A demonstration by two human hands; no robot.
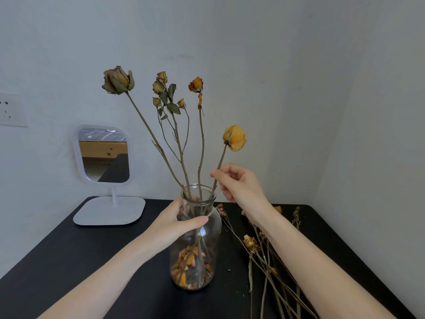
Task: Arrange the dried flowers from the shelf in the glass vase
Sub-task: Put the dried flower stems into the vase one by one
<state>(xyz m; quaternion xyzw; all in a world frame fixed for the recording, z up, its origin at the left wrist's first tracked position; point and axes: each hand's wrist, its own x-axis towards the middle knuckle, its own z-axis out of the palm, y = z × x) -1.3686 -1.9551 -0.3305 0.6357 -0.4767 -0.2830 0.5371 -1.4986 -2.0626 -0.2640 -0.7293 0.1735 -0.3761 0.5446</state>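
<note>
A clear glass vase (202,247) stands upright on the black table (96,256), with dried petals at its bottom and three dried flower stems (181,157) rising from its mouth. My left hand (177,221) wraps around the vase's neck. My right hand (239,185) pinches the stem of a yellow dried rose (234,137), whose lower end sits inside the vase mouth. Several more dried flowers (264,261) lie flat on the table to the right of the vase, partly under my right forearm.
A white standing mirror (103,155) with a flat base sits at the table's back left. A wall socket (11,110) is on the wall at far left. Walls close in behind and to the right of the table.
</note>
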